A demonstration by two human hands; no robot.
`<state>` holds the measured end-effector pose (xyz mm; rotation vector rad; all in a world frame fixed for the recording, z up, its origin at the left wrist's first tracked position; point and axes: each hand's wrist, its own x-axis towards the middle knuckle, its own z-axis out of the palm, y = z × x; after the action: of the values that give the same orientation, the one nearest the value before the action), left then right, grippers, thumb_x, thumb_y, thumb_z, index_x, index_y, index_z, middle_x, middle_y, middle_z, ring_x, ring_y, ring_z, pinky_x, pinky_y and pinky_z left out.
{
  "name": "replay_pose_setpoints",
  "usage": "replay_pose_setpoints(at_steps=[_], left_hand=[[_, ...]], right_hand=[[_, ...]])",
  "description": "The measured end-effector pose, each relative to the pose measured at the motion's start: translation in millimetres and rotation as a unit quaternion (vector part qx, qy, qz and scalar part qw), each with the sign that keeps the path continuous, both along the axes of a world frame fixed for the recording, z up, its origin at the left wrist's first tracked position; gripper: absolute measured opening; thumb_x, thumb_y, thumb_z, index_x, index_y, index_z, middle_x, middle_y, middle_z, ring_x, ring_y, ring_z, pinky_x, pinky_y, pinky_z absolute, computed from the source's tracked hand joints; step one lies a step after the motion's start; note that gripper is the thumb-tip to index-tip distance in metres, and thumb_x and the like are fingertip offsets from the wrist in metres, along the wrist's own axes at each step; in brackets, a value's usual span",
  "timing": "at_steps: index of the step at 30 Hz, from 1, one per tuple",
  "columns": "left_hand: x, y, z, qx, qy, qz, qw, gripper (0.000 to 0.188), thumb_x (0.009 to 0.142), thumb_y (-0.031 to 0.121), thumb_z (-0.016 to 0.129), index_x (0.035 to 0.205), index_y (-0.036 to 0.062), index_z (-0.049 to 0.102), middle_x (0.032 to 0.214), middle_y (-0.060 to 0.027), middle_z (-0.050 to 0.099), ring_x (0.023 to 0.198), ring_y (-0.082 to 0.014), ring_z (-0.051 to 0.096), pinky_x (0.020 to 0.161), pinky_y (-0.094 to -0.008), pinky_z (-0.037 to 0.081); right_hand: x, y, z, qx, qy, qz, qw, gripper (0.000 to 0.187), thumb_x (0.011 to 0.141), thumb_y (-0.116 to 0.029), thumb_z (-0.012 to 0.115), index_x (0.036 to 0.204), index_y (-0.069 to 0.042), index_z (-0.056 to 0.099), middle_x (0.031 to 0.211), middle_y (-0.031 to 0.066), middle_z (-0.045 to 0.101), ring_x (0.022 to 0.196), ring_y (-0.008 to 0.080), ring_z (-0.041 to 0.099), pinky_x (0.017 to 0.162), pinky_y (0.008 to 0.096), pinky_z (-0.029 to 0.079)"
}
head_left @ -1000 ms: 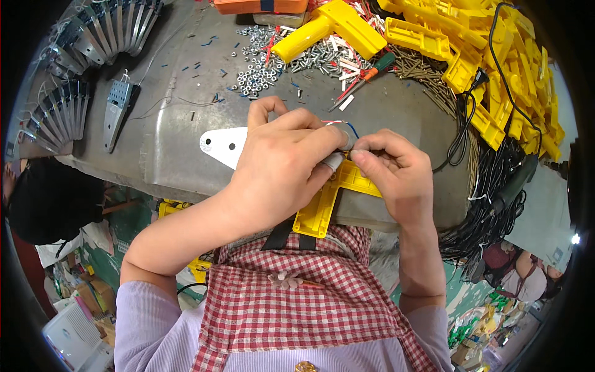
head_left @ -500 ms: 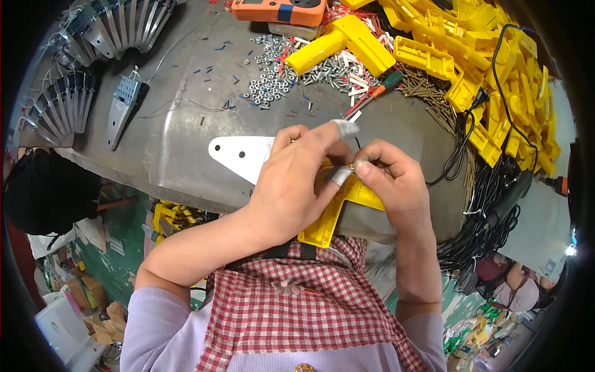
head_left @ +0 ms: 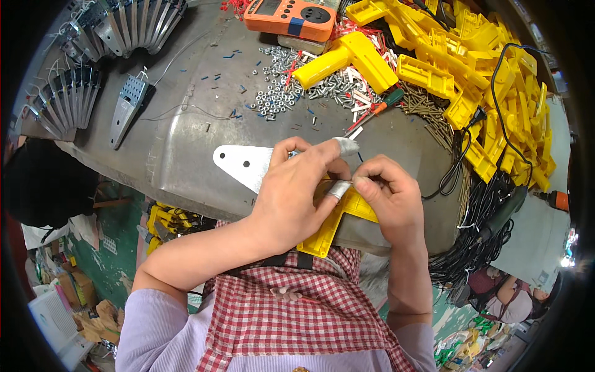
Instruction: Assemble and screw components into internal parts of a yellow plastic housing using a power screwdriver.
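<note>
My left hand, with silver wrapping on its thumb and index finger, is closed over a yellow plastic housing shaped like a pistol grip. A tapered white-silver metal plate with dark holes sticks out leftward from beneath this hand. Against the left thumb tip, my right hand pinches thumb to index finger. What sits in that pinch is thin and too small to name; it may be a wire end. A short dark blue wire shows just above the right fingertips. The palm hides much of the housing.
Beyond my hands lie loose nuts, screws, a yellow pistol-shaped housing, a screwdriver and an orange meter. Yellow shells and black cables crowd the right. Metal plate assemblies stand at the left.
The whole view has shifted slightly, so the bench items appear lower. Both hands keep nearly the same grip, with the right fingertips still meeting the left thumb.
</note>
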<state>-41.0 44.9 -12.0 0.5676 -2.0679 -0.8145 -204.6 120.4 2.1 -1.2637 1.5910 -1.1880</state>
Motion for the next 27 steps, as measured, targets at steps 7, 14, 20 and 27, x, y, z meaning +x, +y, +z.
replay_pose_setpoints(at_steps=[7,14,20,27], left_hand=[[-1.1,-0.9,0.5,-0.116,-0.067,-0.009,0.991,0.064,0.066,-0.003,0.067,0.123,0.0083,0.041,0.085,0.0013,0.065,0.077,-0.0197,0.061,0.089,-0.0436,0.037],[-5.6,-14.0,2.9,-0.05,-0.057,-0.011,0.997,0.059,0.068,-0.002,0.066,0.122,0.0063,0.044,0.082,0.0001,0.064,0.077,-0.0178,0.062,0.094,-0.0432,0.033],[-2.4,-21.2,6.5,-0.073,-0.093,-0.036,0.992,0.066,0.069,-0.003,0.066,0.127,0.0041,0.037,0.084,-0.0046,0.065,0.083,-0.0241,0.06,0.094,-0.0434,0.032],[-1.8,-23.0,15.5,0.279,-0.066,-0.138,0.948,0.062,0.075,-0.006,0.058,0.131,0.003,0.033,0.086,-0.0035,0.054,0.084,-0.0106,0.053,0.076,-0.0231,0.042]], right_hand=[[-1.1,-6.8,1.0,0.104,-0.117,0.011,0.988,0.012,0.088,-0.009,0.056,0.093,0.001,0.055,0.081,0.002,0.053,0.072,0.0053,0.046,0.063,0.0218,0.04],[2.0,2.5,1.3,0.019,0.069,0.0,0.997,0.011,0.086,-0.008,0.058,0.094,0.0,0.057,0.089,0.0093,0.06,0.08,0.0195,0.059,0.071,0.0312,0.047],[2.9,4.0,17.4,-0.057,0.241,-0.006,0.969,0.012,0.08,-0.002,0.062,0.091,-0.003,0.06,0.086,0.0109,0.06,0.076,0.0292,0.06,0.068,0.0342,0.048],[-2.7,-7.1,7.7,-0.116,0.266,0.034,0.956,0.014,0.078,-0.003,0.065,0.092,-0.003,0.06,0.085,0.0102,0.062,0.079,0.0289,0.062,0.069,0.036,0.049]])
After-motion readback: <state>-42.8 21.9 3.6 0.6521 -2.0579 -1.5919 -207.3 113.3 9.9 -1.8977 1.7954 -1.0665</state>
